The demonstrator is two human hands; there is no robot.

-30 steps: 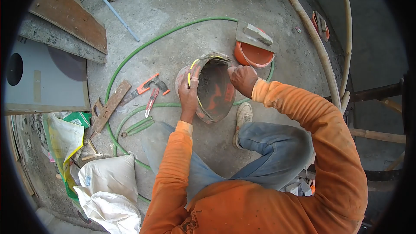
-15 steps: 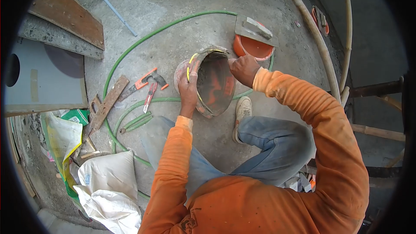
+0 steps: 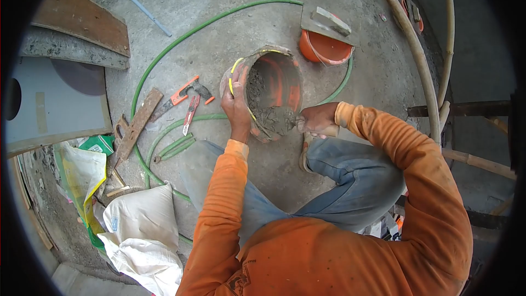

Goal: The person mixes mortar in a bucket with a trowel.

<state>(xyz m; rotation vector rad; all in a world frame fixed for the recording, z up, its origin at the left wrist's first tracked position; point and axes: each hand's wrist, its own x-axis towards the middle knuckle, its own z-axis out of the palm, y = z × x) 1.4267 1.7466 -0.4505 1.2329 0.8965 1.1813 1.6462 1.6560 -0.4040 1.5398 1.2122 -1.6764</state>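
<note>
I see bare floor [image 3: 219,38] past the bucket [image 3: 268,93], so a hand could go there. The green hose [image 3: 164,60] and the pliers [image 3: 192,111] block the left. The orange tub [image 3: 326,49] blocks the right.

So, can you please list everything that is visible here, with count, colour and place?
bucket: 1, orange inside, cement-caked, tilted at centre, wet mortar in it
second bucket: 1, orange, behind the first
float: 1, grey, lying on the second bucket
hose: 1, green, looping over the floor
hammer: 1, orange handle, left of the bucket
pliers: 1, red handles, beside the hammer
sacks: 2, white, lower left
planks: several, brown, upper left
left hand: grips the bucket rim
right hand: at the bucket mouth, holds a handle; the tool itself is hidden
</note>
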